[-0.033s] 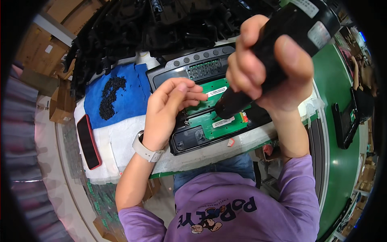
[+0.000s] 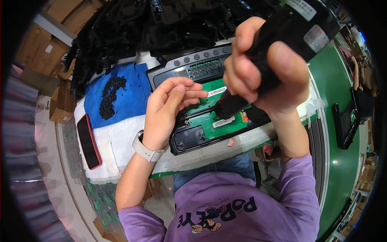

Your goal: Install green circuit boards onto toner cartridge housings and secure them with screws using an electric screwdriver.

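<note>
My right hand is wrapped round a thick black electric screwdriver, tilted with its tapered nose down over the lower green circuit board. The nose hides the bit and the spot below it. My left hand, with a pale watch on its wrist, hovers at the left side of the boards. Its thumb lies against half-bent fingers; whatever they pinch, if anything, is too small to see. Both the lower board and an upper green circuit board sit in a black plastic housing with round grey buttons along its far edge.
Left of the housing, a heap of small black screws lies on a blue cloth. A red-edged phone rests on the white table cover. Black plastic parts are piled behind. Another black housing lies on the green surface at right.
My right hand and the screwdriver's body have shifted slightly to the left and down, while its nose stays over the board. My left hand has barely moved.
</note>
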A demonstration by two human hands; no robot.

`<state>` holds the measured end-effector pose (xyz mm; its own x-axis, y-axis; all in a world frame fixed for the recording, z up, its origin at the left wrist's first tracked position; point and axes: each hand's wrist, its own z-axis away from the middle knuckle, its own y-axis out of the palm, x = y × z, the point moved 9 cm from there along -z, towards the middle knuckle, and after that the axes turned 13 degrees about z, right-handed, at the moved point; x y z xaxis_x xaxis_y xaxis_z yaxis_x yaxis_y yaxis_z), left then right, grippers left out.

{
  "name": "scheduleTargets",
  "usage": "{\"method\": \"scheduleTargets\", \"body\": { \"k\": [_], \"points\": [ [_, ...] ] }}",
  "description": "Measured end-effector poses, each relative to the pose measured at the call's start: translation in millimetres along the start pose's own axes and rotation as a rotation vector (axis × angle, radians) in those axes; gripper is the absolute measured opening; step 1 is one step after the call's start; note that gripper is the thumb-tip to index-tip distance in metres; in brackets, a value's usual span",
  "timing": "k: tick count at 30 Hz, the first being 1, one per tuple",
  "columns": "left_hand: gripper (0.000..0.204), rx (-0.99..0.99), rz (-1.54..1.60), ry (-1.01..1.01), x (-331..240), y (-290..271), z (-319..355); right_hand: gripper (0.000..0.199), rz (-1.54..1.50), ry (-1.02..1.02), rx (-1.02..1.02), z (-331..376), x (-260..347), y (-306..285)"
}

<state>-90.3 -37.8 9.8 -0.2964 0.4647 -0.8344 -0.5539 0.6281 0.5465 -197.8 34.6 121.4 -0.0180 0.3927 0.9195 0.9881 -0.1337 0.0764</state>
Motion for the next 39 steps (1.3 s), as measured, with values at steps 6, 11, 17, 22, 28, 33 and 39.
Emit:
{"method": "scheduleTargets", "body": {
  "k": [6,11,17,22,28,33,39],
  "points": [
    [0.022,0.015,-0.050,0.046,-1.3,-0.8,2.0,0.042,0.043,-0.010,0.040,-1.2,-6.5,12.0],
    [0.023,-0.002,-0.093,0.104,-12.0,-0.2,5.3,0.036,0.079,0.076,0.076,1.2,-10.2,23.0],
    [0.029,-0.079,-0.267,0.068,-6.4,-4.9,8.0,0.027,0.053,0.024,0.065,-6.2,-5.4,39.4],
    [0.017,-0.004,-0.188,0.092,-4.1,0.4,6.2,0.029,0.190,-0.195,0.028,-3.4,3.9,34.8],
    [0.012,0.017,-0.051,0.027,-9.1,-2.3,2.7,0.036,-0.108,-0.073,0.227,1.9,-1.5,21.7],
    [0.010,0.027,-0.067,0.000,-14.3,-3.6,5.3,0.041,-0.409,-0.377,0.158,-0.1,33.2,-4.7],
    [0.012,0.032,-0.131,-0.022,-8.7,1.5,8.1,0.038,-0.442,-0.399,-0.025,3.7,34.6,-23.9]
  ]
}}
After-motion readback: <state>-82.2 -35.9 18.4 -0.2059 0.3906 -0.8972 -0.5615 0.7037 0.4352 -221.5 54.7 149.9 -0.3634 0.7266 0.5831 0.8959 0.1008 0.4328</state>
